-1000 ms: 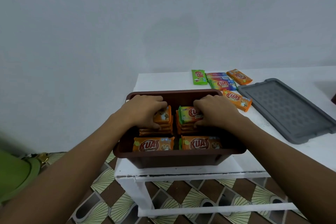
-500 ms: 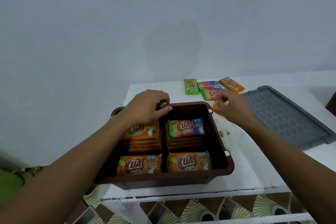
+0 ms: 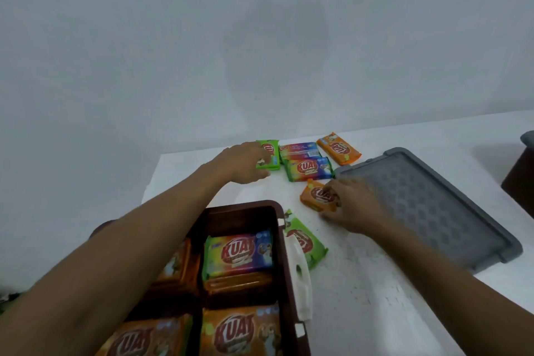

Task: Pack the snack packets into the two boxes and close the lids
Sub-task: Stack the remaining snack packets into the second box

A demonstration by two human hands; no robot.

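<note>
An open brown box (image 3: 284, 243) at the lower left holds stacks of orange and multicoloured snack packets (image 3: 239, 251). My left hand (image 3: 242, 163) reaches past the box, its fingers closed on the near end of a green packet (image 3: 271, 153) lying at the back of the white table. My right hand (image 3: 357, 206) grips an orange packet (image 3: 315, 196) that rests on the table next to the grey lid (image 3: 427, 205). Another green packet (image 3: 307, 244) lies against the box's right wall.
Two multicoloured packets (image 3: 309, 167) and an orange one (image 3: 339, 149) lie at the back of the table (image 3: 361, 283). A white latch (image 3: 302, 277) hangs on the box's right side. A dark second box (image 3: 520, 176) shows at the right edge. A wall stands behind.
Both hands have left the box. My left hand moved from the box's back rim out to the green packet. My right hand stays on the orange packet. The view shifted right and closer.
</note>
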